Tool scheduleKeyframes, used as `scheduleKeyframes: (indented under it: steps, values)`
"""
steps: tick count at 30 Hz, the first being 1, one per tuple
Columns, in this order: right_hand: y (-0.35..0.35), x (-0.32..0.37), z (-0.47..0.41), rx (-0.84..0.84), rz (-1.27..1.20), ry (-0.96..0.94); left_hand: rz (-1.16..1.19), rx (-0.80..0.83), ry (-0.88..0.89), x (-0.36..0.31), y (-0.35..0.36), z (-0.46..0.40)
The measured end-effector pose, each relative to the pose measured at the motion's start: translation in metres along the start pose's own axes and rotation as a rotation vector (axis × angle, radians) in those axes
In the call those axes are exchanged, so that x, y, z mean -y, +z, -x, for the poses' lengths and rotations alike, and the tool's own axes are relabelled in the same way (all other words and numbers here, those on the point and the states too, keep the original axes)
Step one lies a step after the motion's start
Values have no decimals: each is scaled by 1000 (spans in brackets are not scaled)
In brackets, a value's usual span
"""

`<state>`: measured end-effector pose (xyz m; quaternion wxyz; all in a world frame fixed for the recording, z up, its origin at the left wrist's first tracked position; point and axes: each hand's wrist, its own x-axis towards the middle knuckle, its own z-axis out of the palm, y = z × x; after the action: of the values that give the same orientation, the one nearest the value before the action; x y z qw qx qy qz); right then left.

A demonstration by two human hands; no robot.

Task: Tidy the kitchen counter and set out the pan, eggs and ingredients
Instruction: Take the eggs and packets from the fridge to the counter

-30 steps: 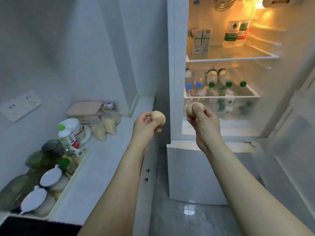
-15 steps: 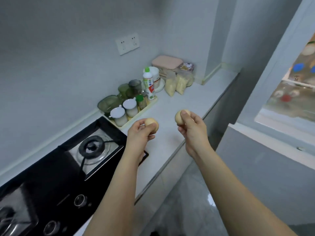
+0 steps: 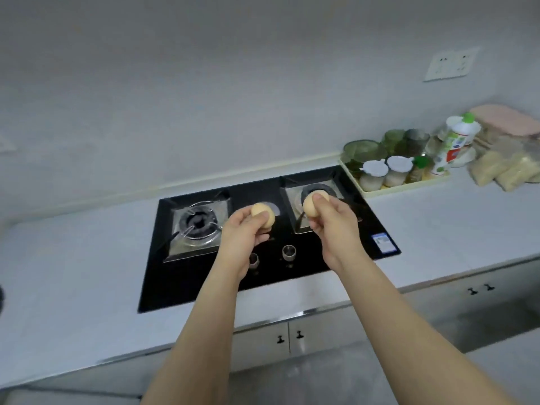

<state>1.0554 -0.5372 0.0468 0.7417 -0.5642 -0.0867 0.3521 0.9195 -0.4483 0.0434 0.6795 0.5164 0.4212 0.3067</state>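
- One egg (image 3: 263, 213) is gripped in the left hand (image 3: 244, 235), fingers curled round it, held above the black gas hob (image 3: 204, 276) between the two burners.
- Second egg (image 3: 314, 204) is pinched in the right hand (image 3: 336, 226), held over the right burner (image 3: 324, 190).
- Both eggs are kept off the white counter (image 3: 73, 273).
- A condiment tray (image 3: 380, 192) is seen just beside the hob's right edge, noodle packs (image 3: 502, 171) further right.

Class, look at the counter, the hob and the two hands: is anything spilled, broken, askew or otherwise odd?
Nothing stands out. Each hand, left and right, holds an uncracked egg above the hob. The jars stand upright in their tray.
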Motion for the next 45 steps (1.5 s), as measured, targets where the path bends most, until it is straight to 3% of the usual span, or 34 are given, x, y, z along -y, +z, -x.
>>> scheduleKeyframes:
  steps: [9,16,31,45]
  values:
    - [207,-111,110,314,90,190,114,-291,17,-19,-246,72]
    - [323,-172,189,526,176,249,233,-542,10,-13,-395,123]
    - [470,-228,220,843,337,386,225,-843,53,-25,-521,141]
    - [587,-285,213,922,415,519,233,-973,9,-39,-640,95]
